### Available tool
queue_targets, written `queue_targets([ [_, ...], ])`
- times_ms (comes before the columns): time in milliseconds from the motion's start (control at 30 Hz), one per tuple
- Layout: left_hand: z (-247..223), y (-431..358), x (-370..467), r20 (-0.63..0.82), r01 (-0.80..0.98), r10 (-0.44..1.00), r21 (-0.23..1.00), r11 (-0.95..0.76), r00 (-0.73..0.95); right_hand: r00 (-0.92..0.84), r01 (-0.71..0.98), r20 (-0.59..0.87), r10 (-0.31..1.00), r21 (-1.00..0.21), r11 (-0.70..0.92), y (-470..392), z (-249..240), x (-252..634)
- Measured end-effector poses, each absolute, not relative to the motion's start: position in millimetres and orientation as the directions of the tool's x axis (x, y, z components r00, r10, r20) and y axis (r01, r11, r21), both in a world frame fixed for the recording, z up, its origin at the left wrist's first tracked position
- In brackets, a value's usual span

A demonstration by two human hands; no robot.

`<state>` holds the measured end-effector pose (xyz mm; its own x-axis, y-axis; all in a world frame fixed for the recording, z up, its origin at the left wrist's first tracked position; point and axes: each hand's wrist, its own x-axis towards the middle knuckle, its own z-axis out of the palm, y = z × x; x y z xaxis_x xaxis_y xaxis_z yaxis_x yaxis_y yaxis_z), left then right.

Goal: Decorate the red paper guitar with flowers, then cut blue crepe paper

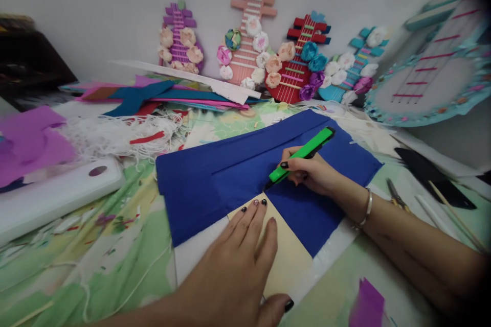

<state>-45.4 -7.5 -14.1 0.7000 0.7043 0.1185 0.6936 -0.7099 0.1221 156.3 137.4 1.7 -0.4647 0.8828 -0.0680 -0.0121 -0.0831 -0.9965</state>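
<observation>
A large sheet of blue paper [207,179] lies across a white board, with a cream card [287,255] over its near edge. My left hand [245,250] rests flat on the card, fingers stretched out toward the card's far corner. In my right hand [310,171] is a green pen-shaped tool [303,153] with a dark tip. The tip touches or is very close to the blue paper at the card's corner. A bracelet circles my right wrist.
Decorated paper guitars [249,56] lean against the wall. White string [111,135], coloured sheets [141,97] and a white case [57,199] lie left. Scissors [397,196], black pieces [435,179] and a stick are right; a purple piece [367,304] lies near the front.
</observation>
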Motion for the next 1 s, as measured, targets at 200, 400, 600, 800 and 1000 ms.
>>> queue_targets([
  [200, -0.6, -19.4, -44.7, 0.089, 0.727, 0.726, 0.025, -0.686, 0.682, -0.412, -0.178, -0.051, 0.910, -0.975, -0.135, 138.0, 3.3, 155.9],
  [400, -16.7, -50.8, -63.2, 0.164, 0.647, 0.630, -0.291, -0.705, 0.759, -0.348, -0.054, 0.119, 0.930, -0.993, 0.107, 107.2, 23.4, 164.2],
  [600, -15.4, -80.0, -75.3, 0.121, 0.661, 0.680, -0.406, -0.631, 0.723, -0.291, 0.220, 0.235, 0.927, -0.927, 0.304, 65.5, 31.5, 189.5],
  [800, 0.1, -91.0, -72.7, 0.136, 0.817, 0.836, -0.343, -0.463, 0.531, -0.467, 0.438, 0.337, 0.818, -0.715, 0.545, 50.0, 7.5, 225.3],
  [1000, 19.0, -57.8, -37.4, 0.158, 0.685, 0.673, -0.296, -0.666, 0.723, -0.647, 0.424, 0.375, 0.664, -0.547, 0.722, 41.6, -6.0, 230.4],
])
